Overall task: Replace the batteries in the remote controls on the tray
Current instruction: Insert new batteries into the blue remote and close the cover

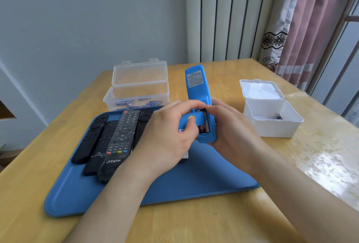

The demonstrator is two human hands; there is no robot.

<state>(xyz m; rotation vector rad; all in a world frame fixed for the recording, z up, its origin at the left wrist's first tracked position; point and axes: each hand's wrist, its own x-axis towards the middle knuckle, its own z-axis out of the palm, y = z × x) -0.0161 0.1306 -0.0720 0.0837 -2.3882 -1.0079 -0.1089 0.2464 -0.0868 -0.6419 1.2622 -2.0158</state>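
A blue remote [197,89] is held back side up above the blue tray [194,180]. My right hand [231,130] grips its lower end from the right. My left hand [171,132] pinches the blue battery cover [189,119], which sits lifted over the open compartment. Batteries [205,126] show inside the compartment. Several black and grey remotes [118,139] lie side by side on the tray's left part.
A clear lidded box [138,87] with several blue batteries stands open behind the tray. A white box [272,116], lid up, stands at the right with one battery inside. The wooden table's edge [38,139] runs along the left.
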